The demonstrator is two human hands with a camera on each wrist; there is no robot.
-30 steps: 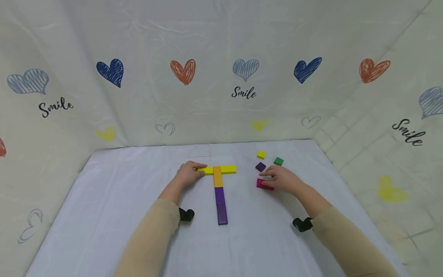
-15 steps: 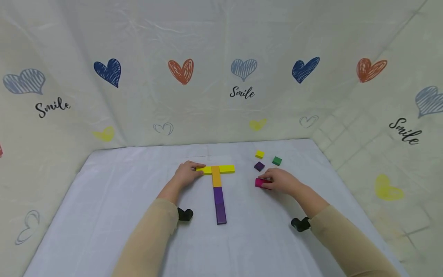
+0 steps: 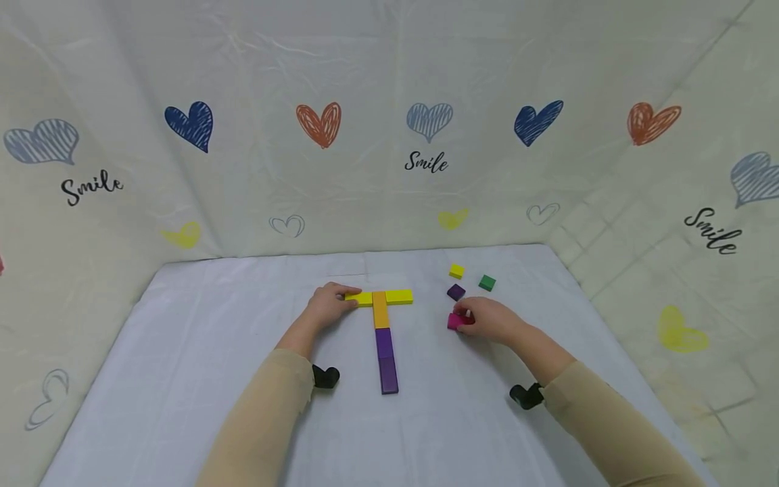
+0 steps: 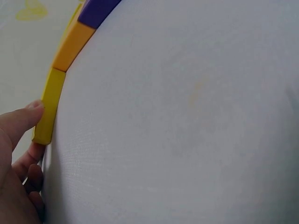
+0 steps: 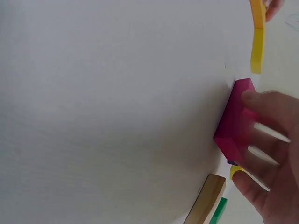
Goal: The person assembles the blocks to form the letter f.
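Yellow, orange and purple blocks form a T on the white cloth in the head view. My left hand (image 3: 328, 304) pinches the outer end of the left yellow block (image 3: 364, 299), which touches the orange block (image 3: 380, 310). In the left wrist view the thumb (image 4: 29, 119) presses that yellow block's near side, with fingers beyond its end. My right hand (image 3: 491, 320) holds a pink block (image 3: 453, 322) to the right of the T. From the right wrist, the thumb lies on one face of the pink block (image 5: 232, 112), the other fingers along its far side, partly blurred.
Behind the right hand lie small yellow (image 3: 456, 271), green (image 3: 487, 283) and dark purple (image 3: 456, 292) blocks. A bare wood block (image 5: 205, 198) shows in the right wrist view. Two purple blocks (image 3: 387, 375) make the T's stem. A heart-printed curtain (image 3: 365, 203) rises behind the table.
The right hand's fingers have closed in around the pink block and moved slightly left, covering more of it. The left hand and the T hold still.
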